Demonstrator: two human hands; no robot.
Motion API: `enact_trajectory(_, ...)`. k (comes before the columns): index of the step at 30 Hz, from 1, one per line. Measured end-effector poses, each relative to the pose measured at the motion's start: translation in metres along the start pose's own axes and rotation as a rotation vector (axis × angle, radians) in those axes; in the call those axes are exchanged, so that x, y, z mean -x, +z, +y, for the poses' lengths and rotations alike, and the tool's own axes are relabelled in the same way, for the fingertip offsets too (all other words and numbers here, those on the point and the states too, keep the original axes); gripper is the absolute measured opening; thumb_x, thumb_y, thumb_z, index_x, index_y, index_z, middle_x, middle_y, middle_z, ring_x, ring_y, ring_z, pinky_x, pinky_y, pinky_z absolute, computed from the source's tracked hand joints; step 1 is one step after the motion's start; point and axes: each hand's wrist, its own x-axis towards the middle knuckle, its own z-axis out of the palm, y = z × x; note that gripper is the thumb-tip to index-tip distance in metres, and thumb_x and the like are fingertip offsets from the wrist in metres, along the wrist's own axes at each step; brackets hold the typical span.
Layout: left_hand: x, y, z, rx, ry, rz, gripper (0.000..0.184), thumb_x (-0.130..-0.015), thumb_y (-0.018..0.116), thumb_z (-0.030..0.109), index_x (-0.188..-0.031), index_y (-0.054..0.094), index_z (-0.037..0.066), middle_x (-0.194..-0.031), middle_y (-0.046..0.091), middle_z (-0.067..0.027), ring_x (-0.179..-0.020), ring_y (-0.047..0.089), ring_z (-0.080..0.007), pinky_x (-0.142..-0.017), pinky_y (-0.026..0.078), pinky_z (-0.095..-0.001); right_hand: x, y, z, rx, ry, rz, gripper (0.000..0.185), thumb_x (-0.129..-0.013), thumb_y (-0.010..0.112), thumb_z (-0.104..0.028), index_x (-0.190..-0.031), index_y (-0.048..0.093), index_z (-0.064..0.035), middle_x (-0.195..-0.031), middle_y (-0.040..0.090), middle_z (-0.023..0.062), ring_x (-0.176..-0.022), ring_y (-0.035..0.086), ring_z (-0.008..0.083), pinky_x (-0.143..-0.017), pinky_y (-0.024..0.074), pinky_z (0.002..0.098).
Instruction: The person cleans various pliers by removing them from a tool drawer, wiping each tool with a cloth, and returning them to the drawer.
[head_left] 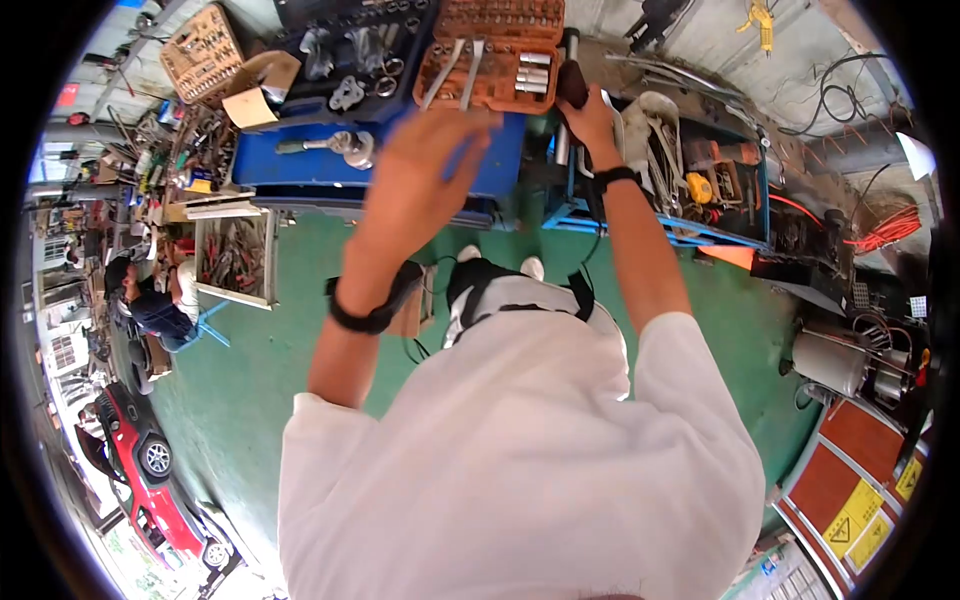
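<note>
My left hand [425, 170] hovers over the front of a blue tool cart top [490, 155], smeared by motion. A gap shows between its thumb and fingers, and I see nothing held. Just behind it lie two metal wrenches [458, 75] across an orange socket case [500, 50] with several sockets. A ratchet-like tool [345, 147] rests on the blue surface to the left. My right hand [592, 125] is closed around a dark brown, rounded object [572, 85] at the gap beside the cart; its kind is unclear, and the fingertips are partly hidden.
On the right stands a blue-framed tool rack [660, 235] with a bin of wrenches [655, 135] and a yellow tape measure [699, 187]. A dark tool case [300, 20] lies at the back left. A seated person [160, 300] works beside a metal drawer [237, 255]. A red car [150, 480] stands farther left.
</note>
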Motion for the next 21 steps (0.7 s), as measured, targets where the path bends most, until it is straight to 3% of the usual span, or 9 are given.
enact_trajectory(1, 0.023, 0.024, -0.017, 0.005, -0.181, -0.168, 0.023, -0.086, 0.064, 0.004, -0.108, 0.066, 0.005, -0.099, 0.068, -0.0110, -0.096, 0.063, -0.0322, -0.082, 0.051, -0.0412, 0.010, -0.007, 0.019, -0.010, -0.051, -0.026, 0.059, -0.080, 0.076, -0.040, -0.116, 0.050, -0.0019, -0.102, 0.068, 0.0260, -0.095, 0.066, 0.0433, -0.080, 0.0535, 0.0483)
enact_trajectory(4, 0.069, 0.067, -0.060, -0.056, -0.250, -0.237, 0.023, -0.088, 0.063, 0.008, -0.111, 0.066, 0.005, -0.106, 0.067, -0.0123, -0.102, 0.062, -0.0334, -0.086, 0.052, -0.0423, 0.041, -0.025, 0.011, 0.012, -0.016, -0.146, 0.058, -0.080, 0.076, -0.040, -0.115, 0.050, -0.0021, -0.100, 0.067, 0.0260, -0.093, 0.066, 0.0439, -0.077, 0.0528, 0.0489)
enact_trajectory(6, 0.092, 0.088, -0.073, -0.060, -0.320, -0.322, 0.033, -0.089, 0.064, 0.011, -0.122, 0.062, 0.006, -0.120, 0.064, -0.0128, -0.112, 0.060, -0.0328, -0.094, 0.049, -0.0439, 0.065, -0.038, 0.003, 0.035, -0.059, -0.178, 0.057, -0.080, 0.076, -0.040, -0.116, 0.052, -0.0024, -0.098, 0.067, 0.0256, -0.092, 0.066, 0.0438, -0.076, 0.0528, 0.0489)
enact_trajectory(9, 0.120, 0.120, -0.088, -0.161, -0.259, -0.333, 0.043, -0.089, 0.064, 0.017, -0.131, 0.058, 0.010, -0.134, 0.058, -0.0110, -0.121, 0.055, -0.0338, -0.100, 0.046, -0.0441, 0.084, -0.042, 0.000, 0.058, -0.133, -0.190, 0.054, -0.080, 0.076, -0.039, -0.116, 0.055, -0.0031, -0.094, 0.067, 0.0247, -0.089, 0.065, 0.0436, -0.075, 0.0526, 0.0493)
enact_trajectory(15, 0.118, 0.129, -0.075, -0.373, -0.339, -0.490, 0.053, -0.090, 0.065, 0.024, -0.141, 0.049, 0.016, -0.143, 0.052, -0.0070, -0.131, 0.049, -0.0292, -0.103, 0.044, -0.0469, 0.061, -0.034, 0.004, 0.097, -0.232, -0.129, 0.049, -0.081, 0.075, -0.038, -0.116, 0.060, -0.0063, -0.089, 0.068, 0.0222, -0.086, 0.066, 0.0423, -0.073, 0.0530, 0.0502)
enact_trajectory(18, 0.119, 0.132, -0.071, -0.383, -0.363, -0.507, 0.052, -0.094, 0.061, 0.024, -0.143, 0.047, 0.017, -0.146, 0.049, -0.0062, -0.132, 0.047, -0.0304, -0.105, 0.042, -0.0485, 0.037, -0.032, 0.002, 0.142, -0.134, -0.210, 0.049, -0.083, 0.073, -0.040, -0.119, 0.060, -0.0093, -0.094, 0.070, 0.0208, -0.089, 0.067, 0.0414, -0.075, 0.0536, 0.0501)
enact_trajectory(21, 0.120, 0.138, -0.069, -0.421, -0.394, -0.503, 0.051, -0.094, 0.060, 0.023, -0.144, 0.047, 0.019, -0.147, 0.048, -0.0055, -0.134, 0.045, -0.0300, -0.105, 0.042, -0.0486, 0.011, -0.027, 0.005, 0.201, -0.117, -0.157, 0.055, -0.085, 0.071, -0.042, -0.129, 0.058, -0.0117, -0.106, 0.070, 0.0211, -0.098, 0.066, 0.0407, -0.081, 0.0537, 0.0501)
